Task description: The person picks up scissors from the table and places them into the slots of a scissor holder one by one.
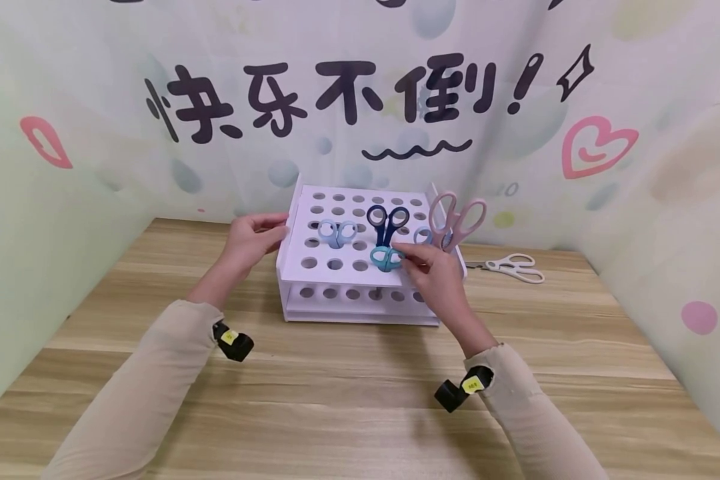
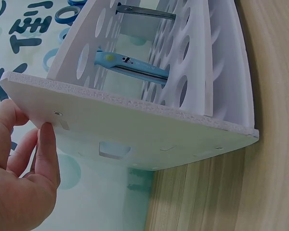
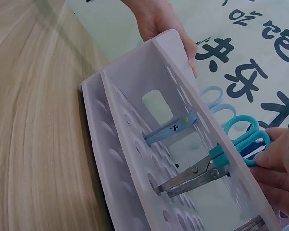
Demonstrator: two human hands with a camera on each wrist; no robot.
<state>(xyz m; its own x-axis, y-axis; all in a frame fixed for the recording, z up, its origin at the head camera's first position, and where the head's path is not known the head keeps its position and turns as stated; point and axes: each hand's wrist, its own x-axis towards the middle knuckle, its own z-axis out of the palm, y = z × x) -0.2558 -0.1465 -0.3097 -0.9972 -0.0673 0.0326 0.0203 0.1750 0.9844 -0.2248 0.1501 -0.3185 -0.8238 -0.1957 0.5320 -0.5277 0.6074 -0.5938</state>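
Note:
My right hand (image 1: 437, 275) pinches one handle loop of the teal scissors (image 3: 238, 139), whose blades run down through a hole of the white rack (image 1: 363, 316). At the rack's left side panel (image 2: 125, 130), my left hand (image 1: 249, 243) touches the edge with its fingers and thumb. Light blue scissors (image 1: 337, 233) stand in a hole at the left. Just behind the teal pair rise dark blue scissors (image 1: 386, 223). Large pink scissors (image 1: 455, 220) stand at the right, with another light blue handle (image 1: 422, 235) partly hidden beside them.
White-handled scissors (image 1: 516, 268) lie on the wooden table (image 1: 348, 393) right of the rack, their blades pointing toward it. A printed cloth (image 1: 336, 153) hangs right behind the rack, with further cloth walls at both sides.

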